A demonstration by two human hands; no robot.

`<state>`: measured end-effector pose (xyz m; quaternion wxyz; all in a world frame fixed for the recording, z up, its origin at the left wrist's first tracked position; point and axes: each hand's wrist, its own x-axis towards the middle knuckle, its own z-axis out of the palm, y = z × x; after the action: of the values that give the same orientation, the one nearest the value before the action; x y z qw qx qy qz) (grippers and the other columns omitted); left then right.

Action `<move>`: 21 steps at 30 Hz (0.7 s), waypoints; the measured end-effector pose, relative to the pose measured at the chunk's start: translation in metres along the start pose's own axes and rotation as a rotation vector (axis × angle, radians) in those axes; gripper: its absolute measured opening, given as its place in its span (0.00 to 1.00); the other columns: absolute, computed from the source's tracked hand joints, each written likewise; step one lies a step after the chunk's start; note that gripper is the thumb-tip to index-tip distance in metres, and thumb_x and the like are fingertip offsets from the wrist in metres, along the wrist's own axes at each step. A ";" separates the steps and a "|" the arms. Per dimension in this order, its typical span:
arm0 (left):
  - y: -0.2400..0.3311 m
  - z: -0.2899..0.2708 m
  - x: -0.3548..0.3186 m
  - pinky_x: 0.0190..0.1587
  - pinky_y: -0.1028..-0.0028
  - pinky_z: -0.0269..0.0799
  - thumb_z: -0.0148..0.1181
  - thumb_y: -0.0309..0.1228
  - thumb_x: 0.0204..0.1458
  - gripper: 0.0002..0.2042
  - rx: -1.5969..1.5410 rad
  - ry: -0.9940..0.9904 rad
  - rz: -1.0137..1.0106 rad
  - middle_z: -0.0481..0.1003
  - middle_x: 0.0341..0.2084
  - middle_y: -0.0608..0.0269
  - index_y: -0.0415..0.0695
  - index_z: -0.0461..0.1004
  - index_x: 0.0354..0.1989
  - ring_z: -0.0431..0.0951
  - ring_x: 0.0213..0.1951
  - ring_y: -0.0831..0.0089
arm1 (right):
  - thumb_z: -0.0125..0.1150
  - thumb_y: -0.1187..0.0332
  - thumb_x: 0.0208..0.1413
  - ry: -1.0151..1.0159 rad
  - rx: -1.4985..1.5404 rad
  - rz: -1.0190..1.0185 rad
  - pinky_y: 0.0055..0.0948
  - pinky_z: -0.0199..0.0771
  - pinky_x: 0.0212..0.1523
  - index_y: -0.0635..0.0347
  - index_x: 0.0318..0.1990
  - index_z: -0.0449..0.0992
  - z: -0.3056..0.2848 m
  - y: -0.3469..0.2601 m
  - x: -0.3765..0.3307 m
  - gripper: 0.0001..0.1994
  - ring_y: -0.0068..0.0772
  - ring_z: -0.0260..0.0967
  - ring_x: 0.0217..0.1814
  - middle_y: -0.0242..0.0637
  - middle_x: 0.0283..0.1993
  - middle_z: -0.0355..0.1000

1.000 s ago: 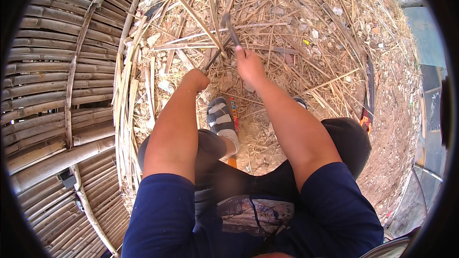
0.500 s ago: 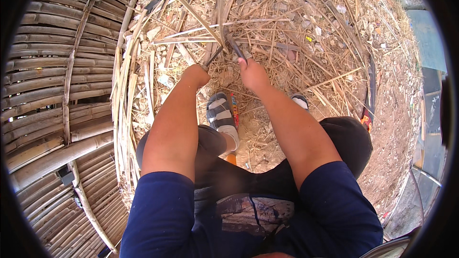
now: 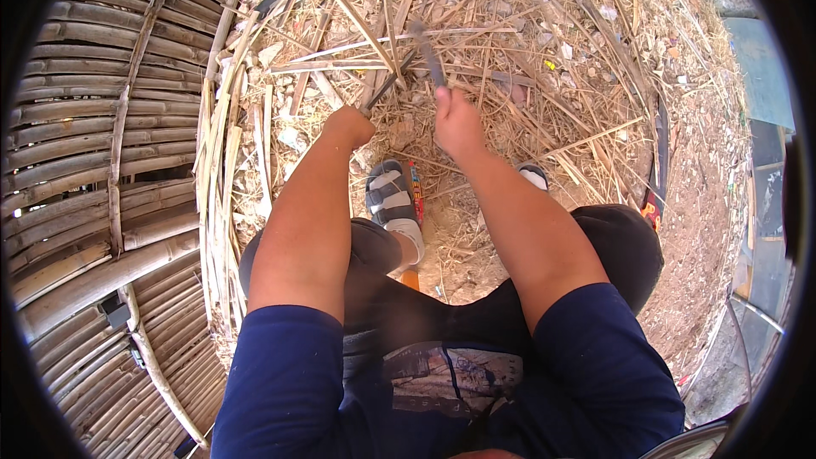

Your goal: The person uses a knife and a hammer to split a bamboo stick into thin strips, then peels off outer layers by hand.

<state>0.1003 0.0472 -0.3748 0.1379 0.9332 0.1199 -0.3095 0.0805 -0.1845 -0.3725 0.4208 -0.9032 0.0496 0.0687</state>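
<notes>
My left hand [image 3: 347, 129] is closed around the near end of a narrow dark bar or blade [image 3: 389, 87]; its exact kind is unclear. The bar slants away to the right, its far end close to a split bamboo strip. My right hand [image 3: 460, 125] grips the handle of a hammer [image 3: 431, 58], thumb along the shaft. The hammer's blurred head is raised beyond and to the right of the bar, apart from it. A long pale bamboo strip [image 3: 348, 8] comes down from the far side toward the bar's tip.
Dry straw and bamboo splinters [image 3: 527, 119] litter the ground. A slatted bamboo wall [image 3: 76, 132] stands on the left, with loose strips [image 3: 223, 229] along its foot. My sandalled foot [image 3: 392, 191] is beside a red-patterned object [image 3: 416, 187]. Another red item [image 3: 652, 209] lies by my right knee.
My right hand has moved slightly right, and the hammer's head has swung up and away from the bar. My left hand stays nearly in place, still on the bar.
</notes>
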 end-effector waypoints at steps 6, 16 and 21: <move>-0.002 -0.002 -0.001 0.35 0.65 0.80 0.57 0.34 0.47 0.13 -0.079 -0.099 -0.048 0.81 0.23 0.48 0.36 0.82 0.28 0.83 0.24 0.59 | 0.37 0.46 0.70 -0.254 -0.175 0.212 0.55 0.70 0.55 0.72 0.44 0.77 0.021 0.048 -0.001 0.32 0.65 0.73 0.50 0.63 0.45 0.76; 0.001 -0.019 -0.007 0.31 0.64 0.78 0.63 0.41 0.50 0.17 -0.029 -0.091 0.002 0.80 0.23 0.49 0.35 0.82 0.29 0.82 0.25 0.62 | 0.39 0.48 0.72 0.043 0.437 0.008 0.47 0.69 0.43 0.65 0.37 0.75 -0.037 -0.062 0.037 0.28 0.52 0.72 0.36 0.51 0.31 0.73; 0.015 -0.065 -0.023 0.30 0.62 0.76 0.68 0.47 0.52 0.21 0.015 -0.176 -0.053 0.80 0.24 0.52 0.35 0.81 0.33 0.80 0.25 0.62 | 0.41 0.49 0.72 0.091 0.585 0.001 0.43 0.68 0.40 0.66 0.34 0.73 -0.046 -0.060 0.040 0.27 0.46 0.69 0.32 0.47 0.28 0.70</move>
<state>0.1220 0.0512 -0.3080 0.1329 0.9000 0.1296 -0.3945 0.1324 -0.1826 -0.3051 0.6607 -0.7456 0.0865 0.0113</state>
